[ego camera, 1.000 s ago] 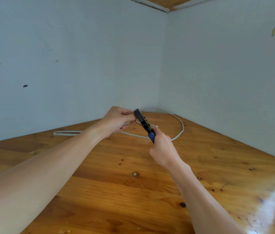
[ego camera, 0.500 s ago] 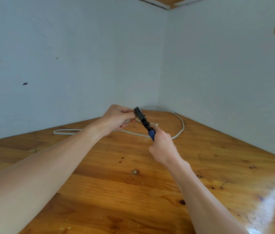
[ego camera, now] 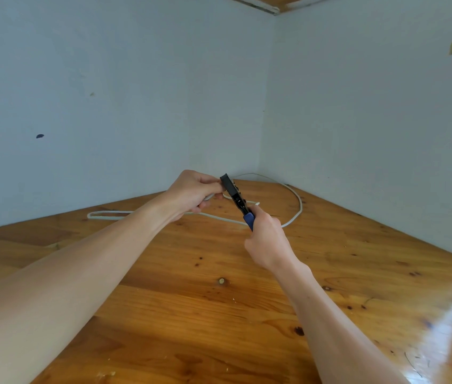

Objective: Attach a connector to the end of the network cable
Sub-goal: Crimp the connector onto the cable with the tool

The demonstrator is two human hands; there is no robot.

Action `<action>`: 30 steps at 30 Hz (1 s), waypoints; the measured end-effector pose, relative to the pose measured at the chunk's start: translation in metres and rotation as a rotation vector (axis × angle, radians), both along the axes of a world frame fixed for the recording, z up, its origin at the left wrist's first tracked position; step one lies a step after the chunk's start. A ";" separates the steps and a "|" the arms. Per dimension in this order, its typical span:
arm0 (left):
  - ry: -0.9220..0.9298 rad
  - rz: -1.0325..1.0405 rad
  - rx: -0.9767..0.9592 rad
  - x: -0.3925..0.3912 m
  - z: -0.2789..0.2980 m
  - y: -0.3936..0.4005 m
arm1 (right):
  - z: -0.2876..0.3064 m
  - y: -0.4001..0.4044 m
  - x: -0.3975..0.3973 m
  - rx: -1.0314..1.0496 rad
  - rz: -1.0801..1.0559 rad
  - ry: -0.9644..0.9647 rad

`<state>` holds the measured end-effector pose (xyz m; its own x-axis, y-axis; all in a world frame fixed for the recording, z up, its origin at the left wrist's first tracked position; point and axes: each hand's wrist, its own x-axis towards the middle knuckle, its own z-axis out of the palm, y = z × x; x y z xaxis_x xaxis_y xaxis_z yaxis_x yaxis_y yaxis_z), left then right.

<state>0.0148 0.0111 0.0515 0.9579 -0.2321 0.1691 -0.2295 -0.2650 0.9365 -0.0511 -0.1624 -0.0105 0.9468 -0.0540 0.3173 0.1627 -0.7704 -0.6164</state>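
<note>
A white network cable (ego camera: 296, 200) lies in loops on the wooden table (ego camera: 219, 314) near the corner of the walls. My left hand (ego camera: 195, 194) pinches one end of the cable against the head of a black crimping tool (ego camera: 234, 196). My right hand (ego camera: 267, 239) grips the tool's blue handles, the tool slanting up and to the left. The cable tip and any connector are hidden behind my left fingers and the tool head.
Two pale blue walls meet at the corner behind the table. The cable's far loop (ego camera: 100, 214) reaches out to the left along the wall. Bright glare lies on the table at the lower right (ego camera: 446, 322).
Both hands and the tool hold almost the same pose; they sit slightly higher in view. The cable on the table has not moved.
</note>
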 end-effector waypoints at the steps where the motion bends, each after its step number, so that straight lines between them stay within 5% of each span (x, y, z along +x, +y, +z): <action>1: 0.000 0.000 -0.002 0.000 0.000 0.000 | 0.000 0.000 0.000 0.002 -0.001 0.000; 30: -0.019 -0.021 0.035 0.000 0.008 -0.004 | 0.005 0.000 -0.007 0.081 0.063 0.013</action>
